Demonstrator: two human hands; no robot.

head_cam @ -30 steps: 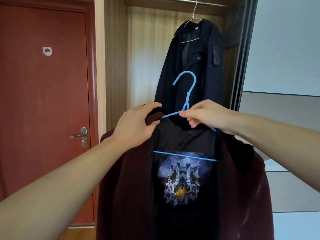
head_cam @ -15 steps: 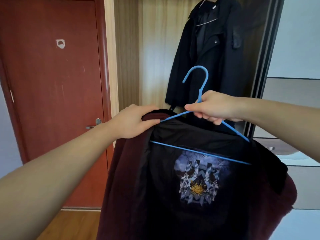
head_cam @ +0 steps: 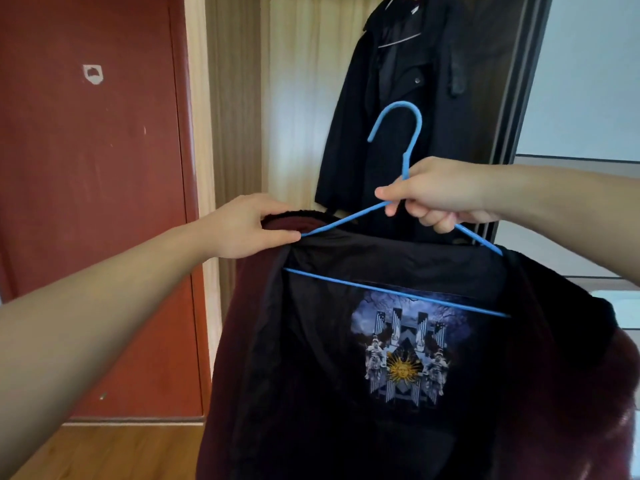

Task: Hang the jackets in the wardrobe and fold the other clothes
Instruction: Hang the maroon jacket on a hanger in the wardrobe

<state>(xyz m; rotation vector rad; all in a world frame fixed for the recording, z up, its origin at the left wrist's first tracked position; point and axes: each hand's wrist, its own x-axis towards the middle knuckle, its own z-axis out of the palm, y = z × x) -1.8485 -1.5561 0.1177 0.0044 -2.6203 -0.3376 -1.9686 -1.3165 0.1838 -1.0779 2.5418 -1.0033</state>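
A dark maroon jacket (head_cam: 242, 358) with a black lining and a printed emblem hangs open on a blue wire hanger (head_cam: 398, 292) in front of me. My right hand (head_cam: 440, 195) grips the hanger at the base of its hook. My left hand (head_cam: 246, 225) pinches the jacket's collar at the hanger's left shoulder. Behind them, a black coat (head_cam: 398, 126) hangs on a pale hanger inside the open wardrobe (head_cam: 294, 98). The wardrobe rail is out of view above.
A red-brown door (head_cam: 90, 202) stands shut to the left of the wardrobe. The wardrobe's dark sliding-door frame (head_cam: 519, 81) runs down on the right, with pale panels beyond it. Wooden floor (head_cam: 104, 452) shows at the lower left.
The view has dropped and shifted left, so the rail and the coat's hanger hook have left the frame. Both hands keep their hold on the hanger and the collar.
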